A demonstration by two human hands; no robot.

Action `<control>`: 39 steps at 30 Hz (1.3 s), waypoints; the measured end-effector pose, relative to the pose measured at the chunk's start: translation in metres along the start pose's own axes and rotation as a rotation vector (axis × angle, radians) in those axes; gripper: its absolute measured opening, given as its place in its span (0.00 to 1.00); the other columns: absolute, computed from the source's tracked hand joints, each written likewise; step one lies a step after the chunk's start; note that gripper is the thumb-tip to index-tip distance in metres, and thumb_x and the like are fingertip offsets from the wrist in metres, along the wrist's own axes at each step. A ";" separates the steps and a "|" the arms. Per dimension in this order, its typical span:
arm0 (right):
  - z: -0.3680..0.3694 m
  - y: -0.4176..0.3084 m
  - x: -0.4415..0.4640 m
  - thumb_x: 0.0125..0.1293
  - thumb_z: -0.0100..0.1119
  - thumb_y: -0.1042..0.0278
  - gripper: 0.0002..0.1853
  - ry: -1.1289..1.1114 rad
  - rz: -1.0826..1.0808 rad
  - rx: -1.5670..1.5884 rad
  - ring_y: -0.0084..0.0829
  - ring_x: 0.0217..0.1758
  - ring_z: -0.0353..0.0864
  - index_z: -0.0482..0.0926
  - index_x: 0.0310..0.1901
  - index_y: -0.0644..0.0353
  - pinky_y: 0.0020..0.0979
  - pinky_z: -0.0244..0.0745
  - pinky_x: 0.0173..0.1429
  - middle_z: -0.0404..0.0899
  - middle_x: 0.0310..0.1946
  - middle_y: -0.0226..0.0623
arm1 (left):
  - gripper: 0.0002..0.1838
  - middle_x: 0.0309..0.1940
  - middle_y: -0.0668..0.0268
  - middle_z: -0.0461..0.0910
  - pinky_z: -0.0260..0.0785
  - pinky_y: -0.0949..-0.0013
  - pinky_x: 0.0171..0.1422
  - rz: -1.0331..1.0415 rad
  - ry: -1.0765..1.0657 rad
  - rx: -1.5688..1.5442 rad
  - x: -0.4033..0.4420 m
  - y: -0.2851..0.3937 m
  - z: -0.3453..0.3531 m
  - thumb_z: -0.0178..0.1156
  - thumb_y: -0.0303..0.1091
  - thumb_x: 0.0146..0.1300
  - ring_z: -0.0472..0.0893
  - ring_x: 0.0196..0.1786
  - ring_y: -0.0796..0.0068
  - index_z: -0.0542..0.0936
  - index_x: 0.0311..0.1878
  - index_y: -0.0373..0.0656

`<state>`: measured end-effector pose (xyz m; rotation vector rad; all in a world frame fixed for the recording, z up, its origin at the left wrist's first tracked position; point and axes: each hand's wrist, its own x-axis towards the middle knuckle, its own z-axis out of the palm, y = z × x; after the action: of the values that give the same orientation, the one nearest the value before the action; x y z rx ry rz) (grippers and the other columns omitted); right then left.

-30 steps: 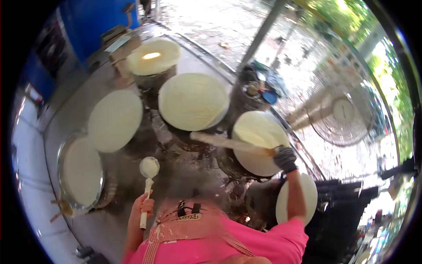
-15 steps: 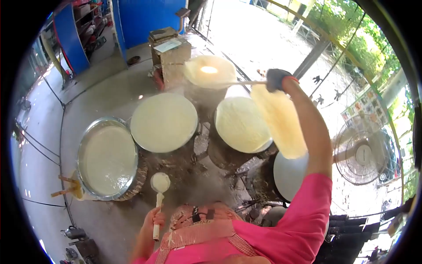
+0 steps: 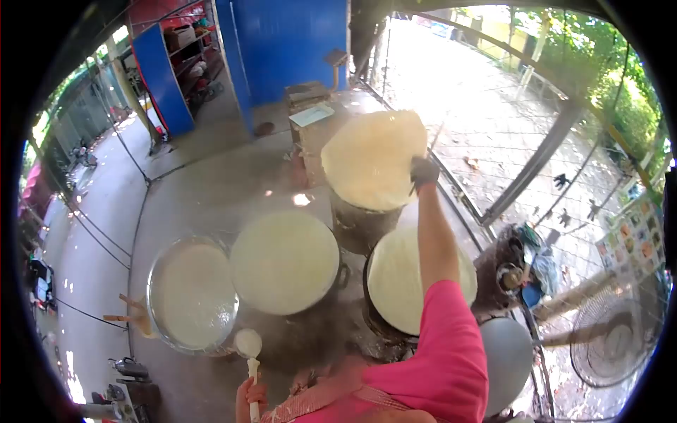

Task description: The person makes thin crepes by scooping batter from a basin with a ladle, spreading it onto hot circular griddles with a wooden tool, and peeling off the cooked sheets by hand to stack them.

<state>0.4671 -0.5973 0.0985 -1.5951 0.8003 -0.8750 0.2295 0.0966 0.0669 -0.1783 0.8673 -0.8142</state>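
Your left hand (image 3: 257, 396) holds a ladle (image 3: 247, 343), its round bowl pointing away from you and coated in something pale, its pale handle running back through your grip. At your gloved right hand (image 3: 424, 173) is a broad, thin, cream-yellow sheet (image 3: 374, 158), roughly round with a slightly uneven edge. It spreads above the dark drum (image 3: 363, 227); the blur by your glove makes it hard to tell whether you grip the sheet or only sit against its right edge.

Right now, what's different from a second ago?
Your right hand swung forward and left, bringing the pale sheet from the right pan to the far drum. That pan, cream-covered before, now shows grey. Whether the stick was let go is hidden. Your left hand still holds the ladle.
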 end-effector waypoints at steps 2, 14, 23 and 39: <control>0.029 0.062 -0.002 0.50 0.56 0.66 0.08 0.217 0.017 0.229 0.31 0.16 0.72 0.76 0.26 0.63 0.31 0.68 0.22 0.74 0.15 0.35 | 0.15 0.14 0.72 0.59 0.56 0.80 0.17 0.004 -0.025 0.046 0.009 -0.009 0.007 0.45 0.35 0.62 0.58 0.13 0.84 0.71 0.47 0.35; 0.033 0.154 0.026 0.52 0.55 0.67 0.11 0.575 0.190 -0.112 0.15 0.09 0.64 0.67 0.16 0.54 0.19 0.59 0.14 0.68 0.10 0.22 | 0.16 0.13 0.73 0.58 0.57 0.80 0.16 0.094 -0.075 -0.030 0.030 -0.042 0.035 0.45 0.37 0.62 0.58 0.12 0.85 0.70 0.50 0.39; 0.089 0.090 -0.087 0.57 0.52 0.58 0.19 -0.253 -0.282 -0.447 0.41 0.39 0.75 0.73 0.44 0.65 0.35 0.68 0.42 0.76 0.36 0.48 | 0.12 0.15 0.70 0.59 0.54 0.81 0.13 0.181 -0.356 0.122 0.022 0.050 0.033 0.42 0.33 0.63 0.57 0.13 0.85 0.67 0.49 0.43; 0.366 -0.001 -0.546 0.52 0.50 0.54 0.14 -1.309 -0.563 -1.090 0.44 0.25 0.75 0.74 0.22 0.56 0.38 0.70 0.31 0.75 0.19 0.45 | 0.05 0.14 0.72 0.61 0.49 0.83 0.08 0.246 0.343 0.732 0.015 0.462 -0.024 0.48 0.30 0.60 0.58 0.10 0.86 0.62 0.31 0.45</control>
<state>0.5104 0.0477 -0.0190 -2.8350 -0.2640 0.5247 0.4776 0.4106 -0.1660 0.7163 0.8345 -0.8924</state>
